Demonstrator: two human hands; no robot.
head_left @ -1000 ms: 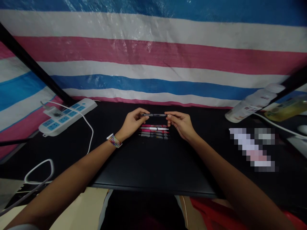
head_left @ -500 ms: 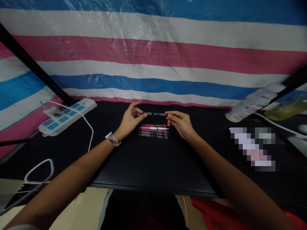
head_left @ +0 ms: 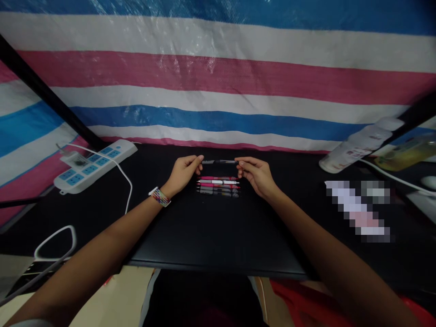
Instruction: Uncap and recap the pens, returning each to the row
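A dark pen [head_left: 220,162] lies level between my two hands, just beyond a row of other pens. My left hand [head_left: 185,171] is closed in a pinch on its left end. The fingers of my right hand [head_left: 255,174] pinch its right end. Nearer to me, several pens [head_left: 218,182] lie side by side on the black table [head_left: 218,231], some pink or red, one white, others grey and dark. Their clips and tips are too small to make out.
A white power strip [head_left: 95,165] with a plugged-in adapter and a white cable [head_left: 127,181] is at the left. On the right stand a tilted-looking white bottle [head_left: 361,145] and a bottle of yellow liquid [head_left: 405,152], near a blurred-out item [head_left: 357,211]. Striped sheeting [head_left: 218,77] hangs behind.
My left hand's fingers have closed in on the pen's left end; the raised index finger has come down. My right hand has hardly moved, and the row of pens lies as before.
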